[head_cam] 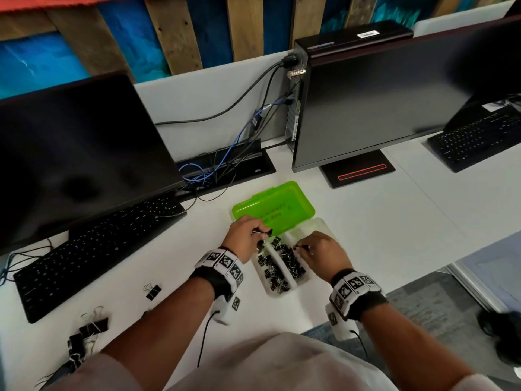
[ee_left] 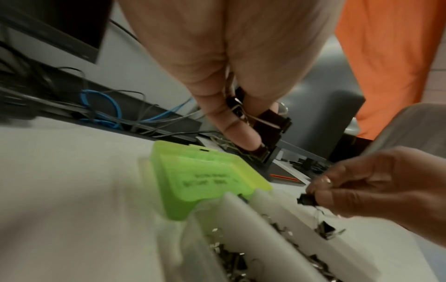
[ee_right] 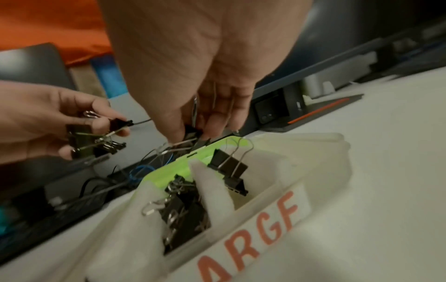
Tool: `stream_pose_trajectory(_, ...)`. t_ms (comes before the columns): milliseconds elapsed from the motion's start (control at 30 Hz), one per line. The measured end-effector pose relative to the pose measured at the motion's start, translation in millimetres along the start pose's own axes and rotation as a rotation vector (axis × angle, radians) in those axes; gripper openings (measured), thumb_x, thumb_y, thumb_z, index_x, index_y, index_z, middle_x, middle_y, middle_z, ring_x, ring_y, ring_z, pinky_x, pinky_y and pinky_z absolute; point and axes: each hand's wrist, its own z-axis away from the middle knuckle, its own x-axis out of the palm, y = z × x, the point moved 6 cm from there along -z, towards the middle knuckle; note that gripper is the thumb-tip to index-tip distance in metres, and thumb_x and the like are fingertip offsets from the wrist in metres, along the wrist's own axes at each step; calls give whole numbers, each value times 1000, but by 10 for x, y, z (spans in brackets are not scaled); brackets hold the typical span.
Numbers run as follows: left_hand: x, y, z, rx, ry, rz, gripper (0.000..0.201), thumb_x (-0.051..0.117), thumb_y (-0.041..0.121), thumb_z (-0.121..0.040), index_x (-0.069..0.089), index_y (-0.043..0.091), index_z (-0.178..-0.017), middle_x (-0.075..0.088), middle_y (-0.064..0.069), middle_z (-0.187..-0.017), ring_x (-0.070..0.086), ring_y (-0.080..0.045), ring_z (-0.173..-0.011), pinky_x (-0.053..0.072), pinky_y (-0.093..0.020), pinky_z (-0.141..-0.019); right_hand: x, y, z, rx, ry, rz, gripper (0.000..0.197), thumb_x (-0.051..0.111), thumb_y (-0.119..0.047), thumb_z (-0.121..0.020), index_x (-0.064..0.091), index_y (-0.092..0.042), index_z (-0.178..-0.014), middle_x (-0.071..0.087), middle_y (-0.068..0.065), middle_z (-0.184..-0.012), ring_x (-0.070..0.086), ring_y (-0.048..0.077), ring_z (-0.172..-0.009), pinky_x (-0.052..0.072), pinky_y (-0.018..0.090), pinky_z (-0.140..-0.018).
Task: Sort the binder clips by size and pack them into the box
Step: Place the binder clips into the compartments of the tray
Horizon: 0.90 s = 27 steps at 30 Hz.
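Note:
A translucent box (head_cam: 324, 225) with an open green lid (head_cam: 277, 206) lies on the white desk. Its left and middle compartments hold several black binder clips (head_cam: 277, 268). The right compartment, labelled in red letters (ee_right: 265, 227), holds two larger clips (ee_right: 229, 167). My left hand (head_cam: 260, 234) hovers over the box's far left end and grips a bunch of larger black clips (ee_left: 267, 122). My right hand (head_cam: 300, 247) is above the middle compartment and pinches a small black clip (ee_left: 304, 200) by its wire handles.
Loose large clips lie on the desk at the near left (head_cam: 153, 291), (head_cam: 94, 324), (head_cam: 75, 348). A keyboard (head_cam: 93, 249) and monitor (head_cam: 76, 153) stand to the left. Another monitor (head_cam: 380, 108) and a cable tray (head_cam: 225, 167) sit behind the box. The desk edge runs at the right.

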Motion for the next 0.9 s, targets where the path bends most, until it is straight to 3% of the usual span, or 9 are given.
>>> stream_pose_trajectory(100, 314, 220, -130, 68, -75, -86, 10, 60, 2, -87, 67, 7, -91, 56, -7, -108, 52, -14, -96, 35, -11, -86, -134, 191, 90, 170, 64, 26, 19, 54, -34, -88, 66, -23, -99, 70, 3, -91, 65, 25, -85, 51, 32, -71)
stream_pose_trajectory(200, 654, 393, -199, 104, -154, -116, 13, 58, -2, -86, 67, 3, -94, 56, -9, -107, 51, -14, -91, 38, -8, -83, -21, 278, 195, 222, -134, 149, 24, 46, -31, -91, 58, -25, -111, 69, 7, -103, 64, 30, -95, 50, 35, -75)
stream_pose_trajectory(267, 836, 452, -245, 98, -193, -125, 16, 54, -8, -86, 65, -1, -95, 50, -7, -102, 51, -15, -87, 38, 2, -71, 56, 353, 257, 246, -247, 157, 26, 45, -31, -90, 60, -26, -111, 67, 11, -106, 63, 33, -96, 51, 37, -78)
stream_pose_trajectory(333, 971, 473, -279, 84, -236, -155, 19, 50, -11, -86, 63, -3, -97, 46, -6, -103, 55, -20, -87, 35, 5, -62, 79, 452, 284, 294, -282, 86, 26, 46, -33, -90, 63, -29, -109, 67, 11, -108, 63, 32, -97, 52, 37, -80)
stream_pose_trajectory(400, 1064, 450, -315, 58, -263, -210, 19, 53, -7, -87, 63, 3, -100, 50, -10, -109, 57, -22, -96, 40, -4, -73, 43, 513, 290, 316, -266, 15, 29, 48, -36, -90, 59, -31, -116, 69, 9, -107, 64, 29, -99, 53, 38, -83)
stream_pose_trajectory(467, 1119, 414, -348, 28, -280, -270, 21, 56, 1, -88, 62, 11, -106, 53, -11, -117, 56, -24, -106, 45, -24, -91, -23, 531, 294, 303, -232, -38, 35, 52, -35, -89, 53, -30, -124, 69, 3, -104, 64, 24, -98, 52, 36, -85)
stream_pose_trajectory(567, 1148, 422, -381, 1, -294, -329, 33, 57, 15, -91, 53, 19, -123, 53, -11, -127, 51, -26, -116, 44, -33, -99, -110, 492, 277, 215, -183, -111, 49, 60, -28, -86, 44, -24, -132, 58, 1, -117, 59, 19, -103, 47, 30, -89)
stream_pose_trajectory(733, 1144, 443, -377, 25, -263, -346, 50, 60, 17, -87, 41, 24, -133, 51, -9, -129, 49, -27, -120, 44, -39, -101, -49, 465, 141, 164, -215, -106, 65, 67, -32, -81, 39, -20, -139, 41, 4, -138, 47, 23, -123, 40, 32, -103)
stream_pose_trajectory(900, 1123, 399, -369, 62, -246, -400, 37, 59, 1, -82, 52, 19, -114, 51, -6, -119, 55, -26, -106, 49, -41, -92, 31, 481, 40, 265, -172, -196, 57, 68, -27, -82, 46, -14, -133, 56, 11, -126, 57, 24, -107, 42, 28, -92)
